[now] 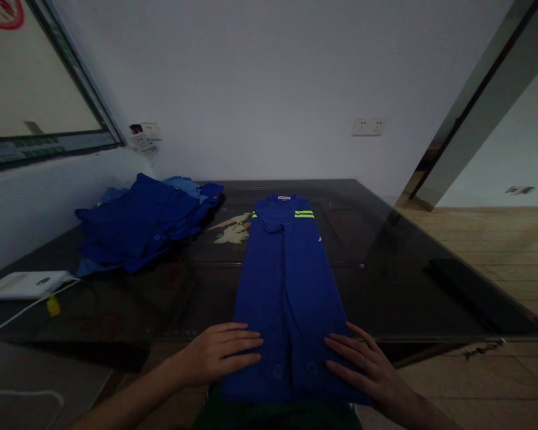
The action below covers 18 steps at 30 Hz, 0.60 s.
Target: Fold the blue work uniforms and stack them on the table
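A blue garment (291, 269) with yellow-green stripes lies folded lengthwise into a long strip, its collar toward the wall. Its lower end hangs past the table's front edge, close to my body. My left hand (226, 352) rests on the left side of that lower end, fingers stretched out over the cloth. On the opposite side my right hand (363, 364) lies with spread fingers on the cloth's right edge; a ring shows on one finger.
Crumpled blue clothes (143, 221) are heaped at the table's back left. A white device (24, 285) with a cable and yellow tag (52, 305) is at the left edge. A black flat object (461, 292) lies on the dark table (385, 298) at right.
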{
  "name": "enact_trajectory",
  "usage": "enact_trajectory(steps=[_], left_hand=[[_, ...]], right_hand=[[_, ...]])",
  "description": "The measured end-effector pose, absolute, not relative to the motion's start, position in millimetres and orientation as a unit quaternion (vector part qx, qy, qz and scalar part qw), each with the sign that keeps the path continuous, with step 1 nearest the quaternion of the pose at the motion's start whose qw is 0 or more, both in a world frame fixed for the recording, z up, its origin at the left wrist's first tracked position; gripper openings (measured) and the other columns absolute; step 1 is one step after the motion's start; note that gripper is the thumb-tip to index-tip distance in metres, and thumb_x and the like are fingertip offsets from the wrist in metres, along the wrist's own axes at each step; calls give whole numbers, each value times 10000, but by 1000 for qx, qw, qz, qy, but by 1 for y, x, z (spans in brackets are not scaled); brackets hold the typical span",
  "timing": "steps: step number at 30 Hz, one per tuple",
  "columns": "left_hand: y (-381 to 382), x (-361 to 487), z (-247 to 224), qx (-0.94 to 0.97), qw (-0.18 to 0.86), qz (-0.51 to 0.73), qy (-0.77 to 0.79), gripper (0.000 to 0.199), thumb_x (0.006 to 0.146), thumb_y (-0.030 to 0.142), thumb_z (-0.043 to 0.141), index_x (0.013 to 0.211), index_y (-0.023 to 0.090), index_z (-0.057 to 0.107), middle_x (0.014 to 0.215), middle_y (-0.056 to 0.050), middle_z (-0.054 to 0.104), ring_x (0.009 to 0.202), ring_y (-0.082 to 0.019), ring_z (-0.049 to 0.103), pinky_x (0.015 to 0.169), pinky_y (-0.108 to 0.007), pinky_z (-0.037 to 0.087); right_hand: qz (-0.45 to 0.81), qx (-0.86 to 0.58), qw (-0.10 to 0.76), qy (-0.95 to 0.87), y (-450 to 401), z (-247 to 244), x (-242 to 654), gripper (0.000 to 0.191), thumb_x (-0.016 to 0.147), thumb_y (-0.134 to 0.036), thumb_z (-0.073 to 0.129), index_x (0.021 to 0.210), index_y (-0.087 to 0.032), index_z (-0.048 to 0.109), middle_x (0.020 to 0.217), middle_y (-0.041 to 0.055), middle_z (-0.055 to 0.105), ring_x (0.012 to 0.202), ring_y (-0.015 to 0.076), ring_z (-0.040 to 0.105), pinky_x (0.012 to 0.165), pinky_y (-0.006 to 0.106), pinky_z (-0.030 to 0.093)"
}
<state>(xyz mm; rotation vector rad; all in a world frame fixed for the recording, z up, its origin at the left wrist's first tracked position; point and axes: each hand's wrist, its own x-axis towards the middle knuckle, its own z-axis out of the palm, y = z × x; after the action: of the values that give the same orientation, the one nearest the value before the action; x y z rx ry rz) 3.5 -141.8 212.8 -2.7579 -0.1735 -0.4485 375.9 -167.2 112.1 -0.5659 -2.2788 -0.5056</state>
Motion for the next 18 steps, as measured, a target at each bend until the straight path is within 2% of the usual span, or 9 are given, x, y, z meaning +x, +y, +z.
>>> enact_trajectory(steps=[6,9,12,15,18], left_hand=[[-142,6,222,-977,62,-177,-101,358,991,177,314,1302,169,493,1175,-79,678,1156,-134,596,1013,-283,471],[-149,13,240,-974,-19,-189,-122,368,1006,286,303,1308,196,492,1156,-88,684,1096,-151,630,946,-273,499],[-166,19,260,-963,-98,-194,-158,347,992,364,350,1259,244,536,1067,-62,712,977,-158,669,879,-266,510],[-189,14,273,-953,-125,-173,-217,320,983,351,362,1190,271,593,978,-22,723,888,-140,667,805,-225,515],[-207,2,277,-951,-130,-145,-239,340,974,340,374,1234,316,593,954,20,720,811,-114,647,716,-179,511]], right_hand=[[-109,-239,403,-877,-175,131,373,475,993,-236,319,1463,-297,340,1228,42,655,1157,162,596,921,322,534],[-60,-239,381,-891,-181,155,377,469,991,-294,337,1457,-348,340,1266,31,631,1104,167,629,860,303,561],[-7,-262,348,-900,-192,181,385,462,979,-279,385,1422,-411,383,1266,-1,629,1091,167,637,854,302,572],[28,-260,325,-909,-207,204,394,431,967,-307,426,1374,-444,446,1126,-14,701,1002,168,676,798,276,593],[73,-214,298,-927,-224,215,396,364,956,-387,410,1288,-446,548,968,-13,745,885,159,706,726,223,589]])
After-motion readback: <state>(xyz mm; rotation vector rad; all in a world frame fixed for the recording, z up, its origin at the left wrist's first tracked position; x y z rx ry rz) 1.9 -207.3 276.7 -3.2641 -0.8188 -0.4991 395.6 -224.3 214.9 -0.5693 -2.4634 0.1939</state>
